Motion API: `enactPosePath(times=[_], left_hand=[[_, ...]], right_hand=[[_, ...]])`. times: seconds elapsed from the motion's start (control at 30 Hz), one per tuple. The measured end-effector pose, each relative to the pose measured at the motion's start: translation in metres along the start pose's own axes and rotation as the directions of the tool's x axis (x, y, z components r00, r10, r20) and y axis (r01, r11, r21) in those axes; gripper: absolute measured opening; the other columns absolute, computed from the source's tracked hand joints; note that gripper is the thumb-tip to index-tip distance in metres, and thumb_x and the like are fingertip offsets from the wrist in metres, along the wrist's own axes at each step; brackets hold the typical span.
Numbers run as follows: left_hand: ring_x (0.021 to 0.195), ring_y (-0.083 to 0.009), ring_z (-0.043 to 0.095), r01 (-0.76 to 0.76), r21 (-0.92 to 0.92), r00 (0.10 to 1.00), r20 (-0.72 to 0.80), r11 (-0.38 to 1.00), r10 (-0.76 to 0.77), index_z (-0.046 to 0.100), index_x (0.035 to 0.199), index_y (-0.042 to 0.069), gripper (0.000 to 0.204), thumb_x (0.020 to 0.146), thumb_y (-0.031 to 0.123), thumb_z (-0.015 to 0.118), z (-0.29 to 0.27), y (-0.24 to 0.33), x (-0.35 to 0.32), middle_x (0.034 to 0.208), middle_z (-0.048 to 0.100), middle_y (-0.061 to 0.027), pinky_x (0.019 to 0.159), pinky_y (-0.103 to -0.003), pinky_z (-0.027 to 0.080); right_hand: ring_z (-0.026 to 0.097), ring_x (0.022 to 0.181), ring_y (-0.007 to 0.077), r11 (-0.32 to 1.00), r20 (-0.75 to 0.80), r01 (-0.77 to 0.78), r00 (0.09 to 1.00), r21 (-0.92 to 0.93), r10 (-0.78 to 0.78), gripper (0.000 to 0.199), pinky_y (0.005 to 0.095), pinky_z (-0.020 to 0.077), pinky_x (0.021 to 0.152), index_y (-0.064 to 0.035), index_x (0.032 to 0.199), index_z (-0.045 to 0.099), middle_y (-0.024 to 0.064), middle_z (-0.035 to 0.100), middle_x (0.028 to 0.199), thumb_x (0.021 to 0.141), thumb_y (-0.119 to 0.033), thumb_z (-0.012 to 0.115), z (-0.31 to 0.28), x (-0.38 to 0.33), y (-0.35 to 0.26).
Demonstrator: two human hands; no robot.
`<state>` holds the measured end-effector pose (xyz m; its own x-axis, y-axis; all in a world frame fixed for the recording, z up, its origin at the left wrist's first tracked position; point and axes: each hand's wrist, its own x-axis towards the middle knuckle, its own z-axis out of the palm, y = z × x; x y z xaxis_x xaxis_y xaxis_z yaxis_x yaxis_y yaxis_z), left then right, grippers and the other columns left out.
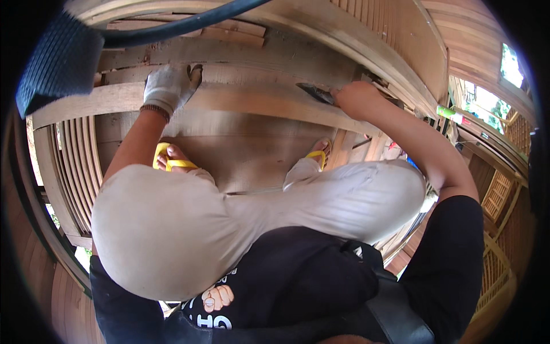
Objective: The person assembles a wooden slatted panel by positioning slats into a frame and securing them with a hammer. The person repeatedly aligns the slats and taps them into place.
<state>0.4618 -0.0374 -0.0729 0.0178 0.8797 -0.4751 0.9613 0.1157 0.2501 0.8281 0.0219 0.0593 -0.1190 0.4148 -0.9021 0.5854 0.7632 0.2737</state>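
Observation:
My left hand (172, 87), in a pale work glove with dark patches on the fingers, rests at the far edge of a long wooden rail (240, 98). Its thumb stands apart from the rest, and the other fingertips are partly hidden. Farther right, my bare right hand (358, 98) is closed round a putty knife (315, 92). The knife's dark, flat blade points left, just over the rail. Beyond the rail lies a dusty wooden board (252, 54).
A blue ribbed block (60, 63) with a dark hose-like bar (189, 28) fills the upper left. Loose wood strips (235, 33) lie at the back. A slatted panel (71, 166) stands at left. My feet, in yellow flip-flops (172, 163), are below the rail. A green-labelled container (448, 113) is at right.

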Motion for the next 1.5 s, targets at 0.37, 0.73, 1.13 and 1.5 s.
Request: enactPosePath(times=[0.37, 0.73, 1.13, 1.5], left_hand=[[0.096, -0.0400, 0.068, 0.008, 0.077, 1.000, -0.021, 0.997, -0.007, 0.070, 0.110, 0.015, 0.047, 0.097, 0.052, 0.046, -0.001, 0.007, 0.006, 0.102, 0.070, -0.0221, 0.084, -0.051, 0.053], [0.084, -0.0298, 0.069, -0.237, 0.020, 0.851, 0.487, 0.971, 0.198, 0.069, 0.103, 0.004, 0.039, 0.092, 0.041, 0.066, -0.074, 0.058, 0.071, 0.090, 0.072, -0.0190, 0.077, -0.039, 0.053], [0.118, -0.0400, 0.060, -0.742, 0.365, 0.606, 0.725, 0.563, 0.329, 0.058, 0.129, 0.001, 0.072, 0.090, 0.061, 0.057, -0.022, 0.326, 0.046, 0.127, 0.061, -0.0268, 0.101, -0.044, 0.048], [0.104, -0.0302, 0.069, -0.401, -0.133, 0.758, 0.508, 0.906, 0.410, 0.063, 0.116, 0.000, 0.038, 0.084, 0.017, 0.074, 0.084, 0.324, 0.033, 0.106, 0.072, -0.0180, 0.090, -0.040, 0.054]], right_hand=[[0.067, 0.104, 0.0368, 0.947, -0.201, -0.003, 0.977, 0.320, 0.072, 0.050, 0.0480, 0.0536, 0.088, -0.0125, 0.139, 0.054, 0.0181, 0.071, 0.104, 0.091, -0.024, 0.062, 0.029, -0.025, 0.059], [0.068, 0.091, 0.0386, 0.505, -0.465, 0.155, 0.674, 0.849, 0.574, 0.051, 0.0501, 0.0546, 0.078, -0.0107, 0.121, 0.061, 0.0184, 0.071, 0.096, 0.072, -0.018, 0.075, 0.186, -0.029, 0.053], [0.066, 0.092, 0.0281, 0.777, -0.792, 0.241, 0.386, 0.582, 0.473, 0.019, 0.0418, 0.0509, 0.087, -0.0117, 0.090, 0.072, 0.0076, 0.070, 0.096, 0.072, -0.017, 0.074, 0.185, 0.097, 0.081], [0.049, 0.123, 0.0346, -0.577, 0.572, 0.052, 0.086, 0.815, 0.816, 0.064, 0.0463, 0.0387, 0.108, -0.0087, 0.129, 0.053, 0.0133, 0.054, 0.129, 0.071, -0.006, 0.079, 0.377, -0.070, -0.203]])
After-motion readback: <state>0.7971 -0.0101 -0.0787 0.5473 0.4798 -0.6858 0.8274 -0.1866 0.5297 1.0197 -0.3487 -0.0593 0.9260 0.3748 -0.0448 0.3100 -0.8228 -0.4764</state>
